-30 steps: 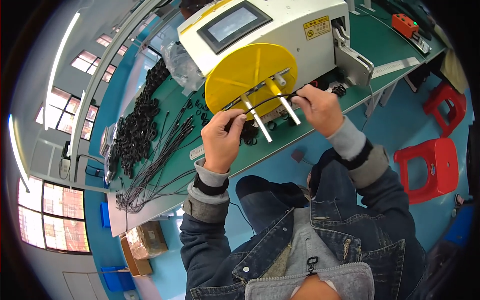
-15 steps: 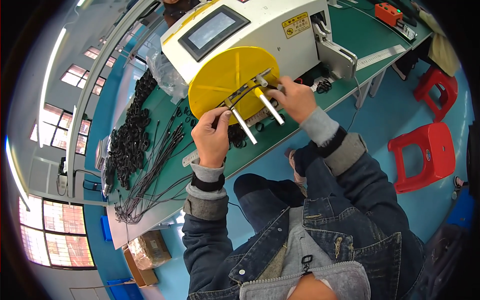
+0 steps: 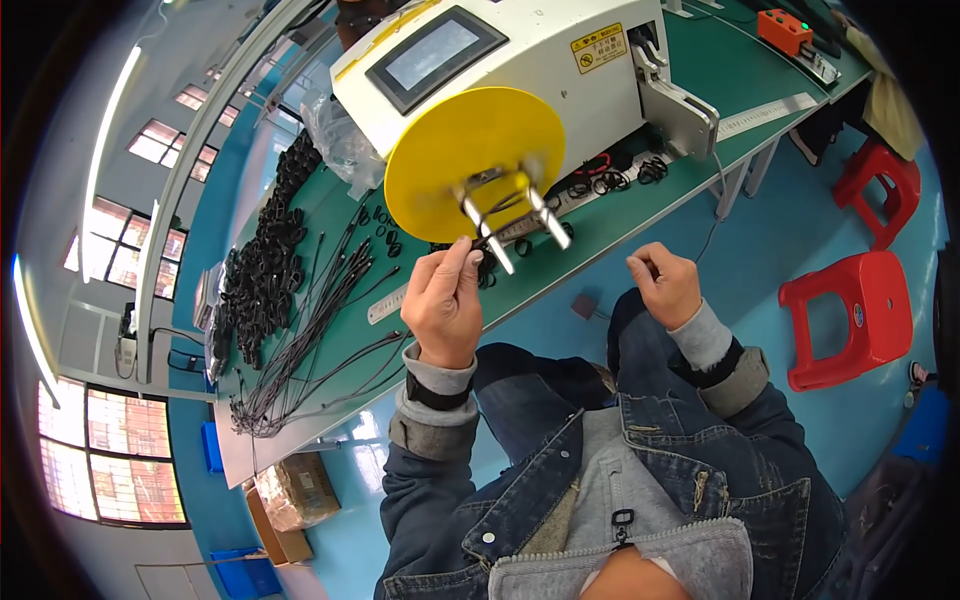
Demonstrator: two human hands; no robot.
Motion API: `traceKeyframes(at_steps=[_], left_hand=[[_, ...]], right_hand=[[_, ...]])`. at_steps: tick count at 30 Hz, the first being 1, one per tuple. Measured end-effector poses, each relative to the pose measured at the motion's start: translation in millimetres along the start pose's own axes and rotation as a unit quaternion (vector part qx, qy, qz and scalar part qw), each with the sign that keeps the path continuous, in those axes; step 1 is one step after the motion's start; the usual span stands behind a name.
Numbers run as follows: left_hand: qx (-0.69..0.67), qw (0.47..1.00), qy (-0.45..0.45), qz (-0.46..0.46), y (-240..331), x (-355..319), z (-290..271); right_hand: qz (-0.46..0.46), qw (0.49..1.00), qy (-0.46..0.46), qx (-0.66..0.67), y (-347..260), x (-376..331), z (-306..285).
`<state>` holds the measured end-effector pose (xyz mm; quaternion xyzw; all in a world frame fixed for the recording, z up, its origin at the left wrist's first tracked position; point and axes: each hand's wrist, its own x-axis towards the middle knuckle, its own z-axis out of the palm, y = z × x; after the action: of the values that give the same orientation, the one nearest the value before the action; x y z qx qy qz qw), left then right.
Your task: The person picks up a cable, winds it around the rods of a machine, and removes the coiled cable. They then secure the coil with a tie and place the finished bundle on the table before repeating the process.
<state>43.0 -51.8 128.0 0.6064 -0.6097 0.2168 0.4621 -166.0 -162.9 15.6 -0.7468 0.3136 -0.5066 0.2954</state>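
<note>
Head cam: bare left hand (image 3: 443,308) is pinching a thin black cable (image 3: 508,204) at the shiny metal rods (image 3: 551,224) on a round yellow disc (image 3: 470,135) (kinda blurry there), bare right hand (image 3: 668,286) loosely curled, can't tell if fingertips touch.

Disc (image 3: 450,140) yellow; machine housing (image 3: 555,95) white; held cable (image 3: 482,241) black; table (image 3: 735,72) green; stools (image 3: 882,305) red; floor (image 3: 740,275) blue; inner cuffs (image 3: 703,337) grey.

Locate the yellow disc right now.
Head view, upper middle: the yellow disc is at the front of the white machine, below its screen and just above the left hand.
</note>
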Motion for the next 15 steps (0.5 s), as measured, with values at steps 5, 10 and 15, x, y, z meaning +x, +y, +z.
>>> traceKeyframes(at_steps=[5,10,15], left_hand=[[-0.025,1.000,-0.004,0.011,2,-2,4],[-0.028,0.999,-0.015,-0.020,8,-15,5],[-0.039,0.997,-0.001,-0.064,15,-20,10]], right_hand=[[0.014,1.000,-0.016,0.023,0,-3,-1],[0.022,0.999,-0.028,0.037,0,-4,-1],[0.016,0.998,-0.040,0.046,-14,3,-1]])
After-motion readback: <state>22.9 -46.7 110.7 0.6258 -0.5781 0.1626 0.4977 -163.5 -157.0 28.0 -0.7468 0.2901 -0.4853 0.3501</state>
